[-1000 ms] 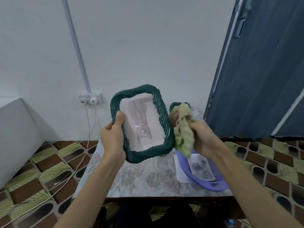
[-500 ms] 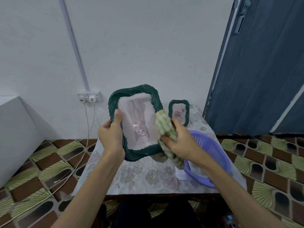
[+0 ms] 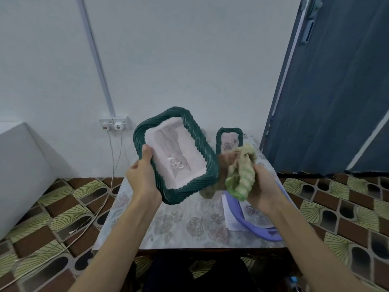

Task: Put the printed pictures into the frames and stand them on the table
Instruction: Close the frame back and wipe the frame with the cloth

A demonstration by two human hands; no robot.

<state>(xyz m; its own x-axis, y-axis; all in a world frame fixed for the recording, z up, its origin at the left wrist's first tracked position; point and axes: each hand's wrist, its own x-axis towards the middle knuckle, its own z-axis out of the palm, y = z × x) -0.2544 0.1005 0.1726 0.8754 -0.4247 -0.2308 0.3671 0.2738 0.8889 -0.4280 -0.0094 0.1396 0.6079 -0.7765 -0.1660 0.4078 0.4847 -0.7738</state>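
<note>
A small table (image 3: 179,226) stands against a pale wall, covered by a light cloth with a faded floral pattern. At its far right corner a small green frame (image 3: 229,138) stands upright, holding a pale picture. On the near right part of the table sits a purple plastic basin (image 3: 261,229), with a printed picture (image 3: 251,211) lying inside it. A white sheet of paper (image 3: 228,214) lies flat on the cloth, partly tucked under the basin's left edge. The table rests on a floor (image 3: 52,218) of brown and green patterned tiles.
</note>
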